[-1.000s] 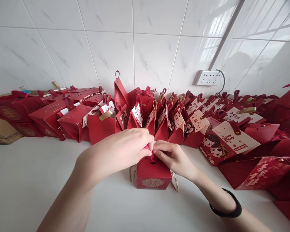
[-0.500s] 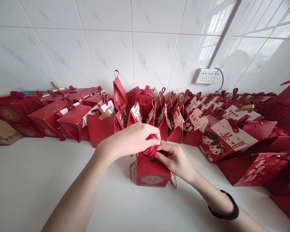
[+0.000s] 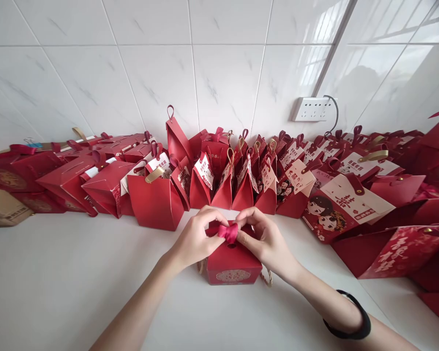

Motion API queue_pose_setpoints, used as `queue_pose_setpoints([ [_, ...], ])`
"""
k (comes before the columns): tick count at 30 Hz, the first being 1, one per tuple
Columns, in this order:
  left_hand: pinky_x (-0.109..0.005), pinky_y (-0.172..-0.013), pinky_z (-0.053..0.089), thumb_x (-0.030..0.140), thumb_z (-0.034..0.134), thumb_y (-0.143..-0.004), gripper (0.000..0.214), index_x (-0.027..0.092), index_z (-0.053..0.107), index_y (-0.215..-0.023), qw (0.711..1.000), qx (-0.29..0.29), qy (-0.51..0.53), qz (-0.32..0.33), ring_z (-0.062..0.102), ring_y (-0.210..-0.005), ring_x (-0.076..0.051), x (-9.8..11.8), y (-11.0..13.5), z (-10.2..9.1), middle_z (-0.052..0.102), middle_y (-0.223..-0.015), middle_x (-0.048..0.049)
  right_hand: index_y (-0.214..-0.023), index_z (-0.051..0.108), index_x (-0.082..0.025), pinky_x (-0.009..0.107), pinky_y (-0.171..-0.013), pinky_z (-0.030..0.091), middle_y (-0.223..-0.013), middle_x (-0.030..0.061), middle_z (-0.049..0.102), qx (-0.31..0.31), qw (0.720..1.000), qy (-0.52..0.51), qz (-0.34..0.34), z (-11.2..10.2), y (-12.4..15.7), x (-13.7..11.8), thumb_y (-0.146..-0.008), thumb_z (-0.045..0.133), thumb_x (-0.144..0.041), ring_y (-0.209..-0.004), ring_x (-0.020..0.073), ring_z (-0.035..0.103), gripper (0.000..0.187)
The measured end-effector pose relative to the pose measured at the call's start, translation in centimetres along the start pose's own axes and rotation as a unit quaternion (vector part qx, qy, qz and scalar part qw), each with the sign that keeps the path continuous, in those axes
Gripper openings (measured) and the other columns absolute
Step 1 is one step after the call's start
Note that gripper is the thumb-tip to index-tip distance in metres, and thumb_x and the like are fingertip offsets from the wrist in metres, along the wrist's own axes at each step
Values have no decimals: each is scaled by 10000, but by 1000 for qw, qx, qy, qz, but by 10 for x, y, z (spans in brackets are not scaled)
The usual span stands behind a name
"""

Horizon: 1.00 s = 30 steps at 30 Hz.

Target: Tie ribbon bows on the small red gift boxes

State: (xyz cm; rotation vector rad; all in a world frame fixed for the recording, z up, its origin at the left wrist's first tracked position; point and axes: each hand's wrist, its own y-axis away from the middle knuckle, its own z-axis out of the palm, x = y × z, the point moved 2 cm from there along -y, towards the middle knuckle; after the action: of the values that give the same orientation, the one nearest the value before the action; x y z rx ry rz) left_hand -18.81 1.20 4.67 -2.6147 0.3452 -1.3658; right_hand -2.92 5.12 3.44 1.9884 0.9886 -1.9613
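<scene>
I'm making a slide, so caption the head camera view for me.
Left hand and right hand pinch a pink bow atop a red box, other boxes along the tiled wall.

A box stands on the table, a ribbon bow on its top, between the left hand and the right hand. Behind it, gift boxes line the wall, reaching nearer at the right. A paper bag lies far left; a socket strip sits on the wall above boxes right of centre.
</scene>
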Motion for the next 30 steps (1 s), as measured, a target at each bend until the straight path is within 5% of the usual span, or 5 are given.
queue_pose_setpoints([
  [4,-296,-846,403,166,566,-771,125,188,533,-653,998,-18,-8,66,514,-872,-176,6,1,-2,611,-773,-20,-903,398,-213,300,-739,450,-770,-5,592,20,999,-18,-21,2,2,4,-861,576,-268,-747,144,556,191],
  [9,-294,-846,407,134,543,-759,106,183,592,-678,997,-36,18,71,520,-900,-182,8,4,-2,622,-804,-30,-920,423,-209,287,-743,446,-782,-10,565,27,999,8,-42,1,3,4,-855,562,-207,-749,132,544,154],
  [17,-311,-939,411,334,585,-807,200,171,683,-744,988,-66,137,-34,521,-1089,-222,3,2,1,589,-1065,-71,-962,466,-210,256,-736,446,-775,-17,583,19,997,51,-59,-3,-1,4,-862,553,-198,-745,120,554,133],
  [22,-323,-1022,367,328,526,-858,258,193,722,-757,967,-119,216,-58,466,-1196,-232,1,-1,0,553,-1176,-55,-816,500,-197,258,-701,444,-786,0,596,1,992,111,-64,-10,-4,-1,-867,545,-212,-733,125,559,70],
  [30,-354,-1049,355,285,550,-836,223,195,730,-741,952,-127,264,-87,384,-1292,-263,-4,0,-2,472,-1334,-30,-784,622,-194,432,-895,390,-1054,69,540,-99,943,285,-140,-16,0,-16,-770,586,-126,-996,214,537,79],
])
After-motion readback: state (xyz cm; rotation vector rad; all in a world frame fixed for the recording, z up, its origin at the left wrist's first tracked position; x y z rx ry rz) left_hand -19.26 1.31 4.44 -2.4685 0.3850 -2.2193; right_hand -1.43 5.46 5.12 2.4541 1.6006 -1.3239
